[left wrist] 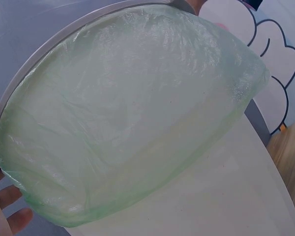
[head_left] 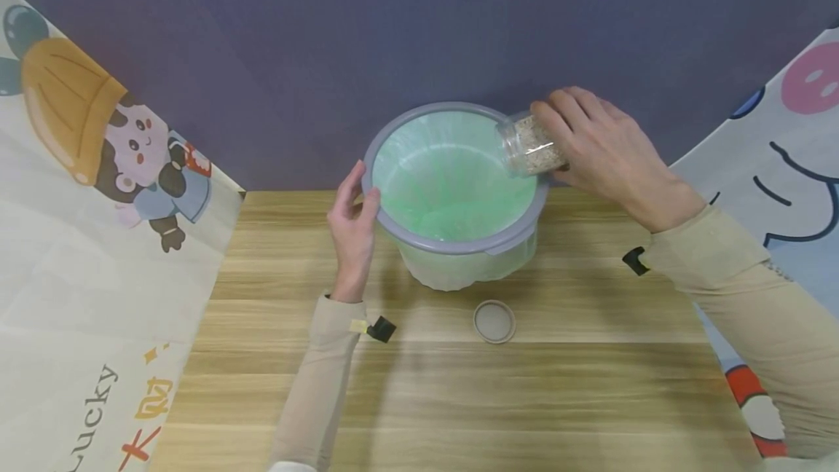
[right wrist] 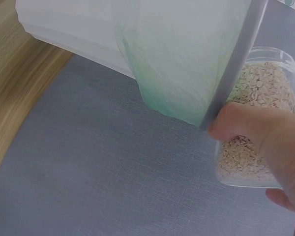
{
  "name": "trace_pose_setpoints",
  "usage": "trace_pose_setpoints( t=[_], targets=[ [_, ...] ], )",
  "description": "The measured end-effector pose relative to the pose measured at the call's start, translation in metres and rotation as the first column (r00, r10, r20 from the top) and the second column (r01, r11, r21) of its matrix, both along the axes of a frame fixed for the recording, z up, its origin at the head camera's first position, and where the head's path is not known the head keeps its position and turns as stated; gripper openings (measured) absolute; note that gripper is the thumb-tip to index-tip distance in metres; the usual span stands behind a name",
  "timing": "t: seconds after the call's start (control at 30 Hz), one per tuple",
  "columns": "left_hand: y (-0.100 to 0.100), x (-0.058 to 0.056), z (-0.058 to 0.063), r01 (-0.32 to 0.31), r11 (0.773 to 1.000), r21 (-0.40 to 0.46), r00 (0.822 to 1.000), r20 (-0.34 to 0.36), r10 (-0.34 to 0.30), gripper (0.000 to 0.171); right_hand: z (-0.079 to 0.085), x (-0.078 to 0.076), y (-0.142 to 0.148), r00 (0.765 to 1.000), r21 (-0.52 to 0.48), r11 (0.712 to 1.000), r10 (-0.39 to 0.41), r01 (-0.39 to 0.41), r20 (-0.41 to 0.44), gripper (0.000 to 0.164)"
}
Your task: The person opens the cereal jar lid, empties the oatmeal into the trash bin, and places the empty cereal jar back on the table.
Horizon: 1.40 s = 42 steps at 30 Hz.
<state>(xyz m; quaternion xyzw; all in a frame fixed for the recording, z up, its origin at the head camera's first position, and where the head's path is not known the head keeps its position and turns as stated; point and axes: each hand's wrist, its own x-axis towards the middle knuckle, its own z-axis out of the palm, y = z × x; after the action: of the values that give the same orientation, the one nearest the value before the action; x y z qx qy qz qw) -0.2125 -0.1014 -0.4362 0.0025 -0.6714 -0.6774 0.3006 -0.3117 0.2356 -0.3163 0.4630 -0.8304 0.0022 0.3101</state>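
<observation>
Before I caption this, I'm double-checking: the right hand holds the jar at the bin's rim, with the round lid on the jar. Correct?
Not quite: the round lid lies on the wooden table, not on the jar, as the head view shows. The right hand does hold the jar at the bin's rim.

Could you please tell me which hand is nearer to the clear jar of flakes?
Right. The right hand grips the clear jar; the left hand is across the bin, touching its left side.
</observation>
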Motion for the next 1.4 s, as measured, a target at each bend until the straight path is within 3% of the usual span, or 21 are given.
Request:
trace_pose_setpoints(
  t=[0.57, 1.4],
  targets=[
    [0.0016, -0.0006, -0.0011, 0.001, 1.000, 0.021, 1.000, -0.012, -0.001, 0.047, -0.0011, -0.0018, 0.0020, 0.999, -0.003, 1.000, 0.016, -0.016, -0.028, 0.099],
    [0.0035, -0.0001, -0.0009, -0.019, 1.000, -0.021, 0.999, -0.031, 0.019, 0.047, -0.0009, -0.0018, 0.0037, 0.999, 0.003, 1.000, 0.014, -0.014, -0.029, 0.103]
  ],
)
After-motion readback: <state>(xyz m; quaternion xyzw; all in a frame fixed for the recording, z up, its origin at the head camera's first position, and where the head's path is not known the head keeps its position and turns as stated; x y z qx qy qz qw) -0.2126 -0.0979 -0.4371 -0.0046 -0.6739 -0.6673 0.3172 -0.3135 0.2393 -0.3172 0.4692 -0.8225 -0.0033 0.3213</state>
